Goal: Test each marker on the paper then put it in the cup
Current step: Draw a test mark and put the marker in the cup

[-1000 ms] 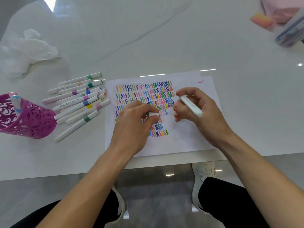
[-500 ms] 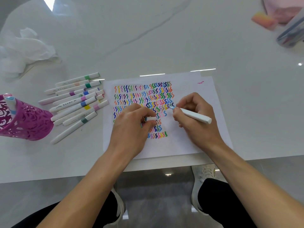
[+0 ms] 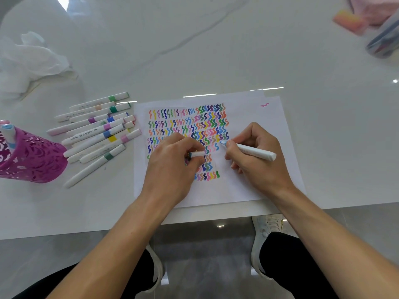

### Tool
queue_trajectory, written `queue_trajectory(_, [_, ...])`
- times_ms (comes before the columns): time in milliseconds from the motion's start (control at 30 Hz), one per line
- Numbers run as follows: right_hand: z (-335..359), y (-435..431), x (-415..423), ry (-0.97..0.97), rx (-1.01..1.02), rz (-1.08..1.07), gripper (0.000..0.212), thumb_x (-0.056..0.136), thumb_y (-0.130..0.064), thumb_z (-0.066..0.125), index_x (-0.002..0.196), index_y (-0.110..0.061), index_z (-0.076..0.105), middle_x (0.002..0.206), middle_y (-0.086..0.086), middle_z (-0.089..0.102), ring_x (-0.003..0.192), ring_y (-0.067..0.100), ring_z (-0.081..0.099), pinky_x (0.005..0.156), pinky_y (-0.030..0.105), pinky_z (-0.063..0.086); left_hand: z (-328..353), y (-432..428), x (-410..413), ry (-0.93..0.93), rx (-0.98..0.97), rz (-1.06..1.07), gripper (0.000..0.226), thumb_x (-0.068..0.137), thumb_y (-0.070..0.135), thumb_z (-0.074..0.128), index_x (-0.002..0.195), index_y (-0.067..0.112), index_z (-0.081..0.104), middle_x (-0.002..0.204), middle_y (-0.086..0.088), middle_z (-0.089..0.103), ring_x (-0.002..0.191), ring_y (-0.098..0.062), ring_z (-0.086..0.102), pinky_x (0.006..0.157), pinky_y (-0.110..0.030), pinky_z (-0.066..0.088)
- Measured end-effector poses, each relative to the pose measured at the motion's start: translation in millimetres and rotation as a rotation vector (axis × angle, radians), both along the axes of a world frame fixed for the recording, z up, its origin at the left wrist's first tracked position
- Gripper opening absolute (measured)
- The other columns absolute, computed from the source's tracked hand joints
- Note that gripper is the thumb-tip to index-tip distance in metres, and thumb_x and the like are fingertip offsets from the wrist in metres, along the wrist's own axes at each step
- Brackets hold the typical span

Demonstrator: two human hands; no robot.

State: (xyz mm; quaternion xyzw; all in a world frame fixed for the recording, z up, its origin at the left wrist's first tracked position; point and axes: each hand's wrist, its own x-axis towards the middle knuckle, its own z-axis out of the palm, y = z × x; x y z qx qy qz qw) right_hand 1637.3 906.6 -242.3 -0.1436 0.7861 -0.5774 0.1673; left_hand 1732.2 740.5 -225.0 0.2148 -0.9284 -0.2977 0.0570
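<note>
A white sheet of paper (image 3: 254, 117) covered with rows of coloured squiggles lies on the table in front of me. My right hand (image 3: 257, 160) grips a white marker (image 3: 252, 153) like a pen, its light blue tip touching the paper at the right end of a squiggle row. My left hand (image 3: 172, 167) rests on the paper and pinches the marker's white cap (image 3: 197, 154). Several capped markers (image 3: 97, 134) lie in a loose pile left of the paper. A magenta perforated cup (image 3: 32, 162) stands at the far left with one or two markers in it.
Crumpled white tissue (image 3: 30, 63) lies at the back left. A pink item (image 3: 349, 21) and a clear pouch of pens (image 3: 384, 42) sit at the back right. The table's front edge runs just below the paper; my legs and shoes show beneath.
My right hand turned the uncapped marker into a writing grip and lowered its tip onto the paper. My left hand stayed on the paper with the cap.
</note>
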Motion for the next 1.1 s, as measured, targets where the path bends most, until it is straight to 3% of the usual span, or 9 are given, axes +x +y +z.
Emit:
queue_trajectory(400, [-0.5,0.2,-1.2,0.022,0.048,0.021,0.02,0.093,-0.018,0.077,0.081,-0.014,0.061,0.071,0.004,0.073,0.057,0.016,0.069,0.051,0.026,0.054,-0.7,-1.6,-0.4,-0.003,0.038,0.001,0.014,0.087,0.026,0.078,0.101,0.028,0.075,0.094,0.015,0.058,0.089,-0.008,0.054,0.075,-0.009,0.034])
queue_trajectory(533, [0.4,1.3,-2.1,0.041,0.089,0.03,0.02,0.091,-0.019,0.078,0.08,-0.014,0.062,0.072,0.002,0.073,0.063,0.019,0.071,0.059,0.046,0.062,0.1,-0.9,-1.0,-0.014,0.039,0.005,0.015,0.088,0.028,0.078,0.102,0.029,0.075,0.095,0.016,0.057,0.091,-0.008,0.054,0.076,-0.014,0.037])
queue_trajectory(633, [1.3,1.2,-1.1,0.05,0.094,0.013,0.02,0.085,-0.023,0.077,0.076,-0.015,0.061,0.072,0.003,0.072,0.066,0.026,0.071,0.061,0.052,0.06,0.6,-0.2,-1.2,-0.018,0.048,0.011,0.015,0.088,0.028,0.078,0.103,0.029,0.075,0.096,0.016,0.057,0.091,-0.009,0.055,0.077,-0.016,0.037])
queue_trajectory(833, [0.3,1.0,-0.5,0.072,0.122,0.011,0.021,0.086,-0.016,0.08,0.076,-0.015,0.062,0.072,0.004,0.071,0.067,0.026,0.071,0.06,0.05,0.06,1.6,0.3,-0.6,-0.018,0.037,0.014,0.015,0.088,0.028,0.077,0.103,0.028,0.075,0.097,0.015,0.058,0.09,-0.009,0.055,0.073,-0.008,0.034])
queue_trajectory(1100, [6.4,2.0,2.8,0.031,0.006,-0.025,0.016,0.085,-0.027,0.074,0.083,-0.018,0.061,0.074,0.004,0.071,0.067,0.024,0.07,0.056,0.038,0.056,4.1,3.8,1.2,0.013,0.018,0.007,0.014,0.088,0.028,0.078,0.102,0.027,0.075,0.095,0.015,0.059,0.088,-0.007,0.055,0.073,-0.007,0.034])
